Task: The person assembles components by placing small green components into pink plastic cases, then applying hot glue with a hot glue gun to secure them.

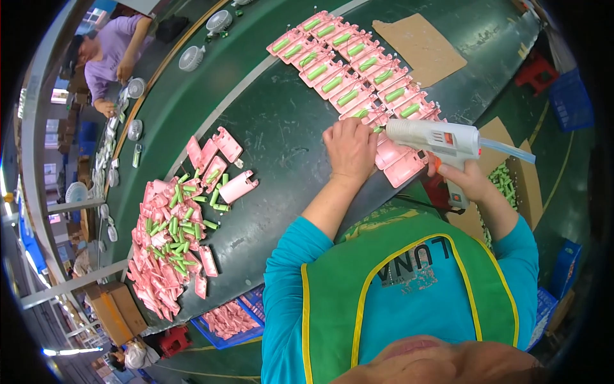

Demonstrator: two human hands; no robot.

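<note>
My right hand (pixel 470 180) is wrapped round the grip of a white hot glue gun (pixel 435 136). A translucent glue stick (pixel 508 151) sticks out of its back end, and its nozzle points left, close to the fingers of my left hand (pixel 350 150). Those left fingers are curled down over the near end of the rows of pink plastic shells (pixel 332 84); what they pinch is hidden. Most shells in the rows hold a green cylindrical battery (pixel 347 97) with thin dark wires. Beside my left fingers, a pink shell (pixel 405 168) shows no battery.
Loose pink shells (pixel 153 221) and green batteries (pixel 185 228) are heaped on the dark green table (pixel 275 185) at left. Flat cardboard (pixel 419 51) lies at the far side. A blue crate (pixel 220 339) and a box of batteries (pixel 529 185) stand below. Across the belt sits another person (pixel 118 51).
</note>
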